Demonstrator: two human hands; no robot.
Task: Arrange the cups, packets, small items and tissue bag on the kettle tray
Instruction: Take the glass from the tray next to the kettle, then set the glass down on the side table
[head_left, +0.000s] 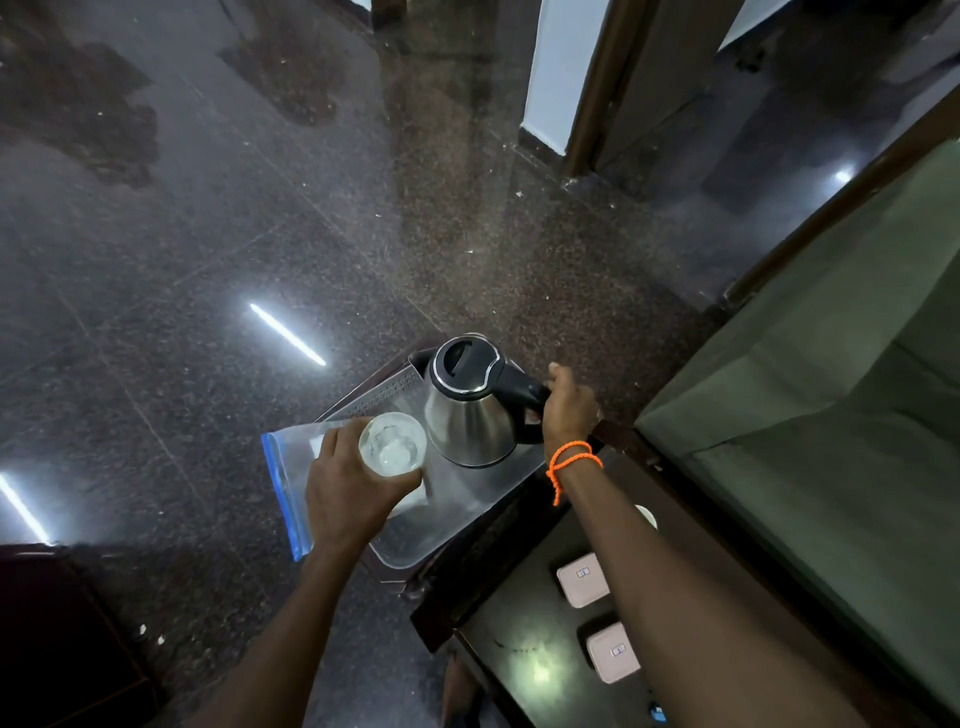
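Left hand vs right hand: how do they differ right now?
The left hand grips a clear cup from the side, above the zip bag; the right hand is closed on the kettle handle. The right wrist wears an orange thread band; the left wrist is bare. The left hand is nearer the camera. Both work over the metal tray.

You look down on a dark, polished speckled stone floor (218, 218) that mirrors bright strip lights (287, 334). At upper right a white wall (558, 67) meets a brown wooden door frame (597, 88). A dark wooden table (524, 660) stands at lower right, beside green fabric (831, 374).
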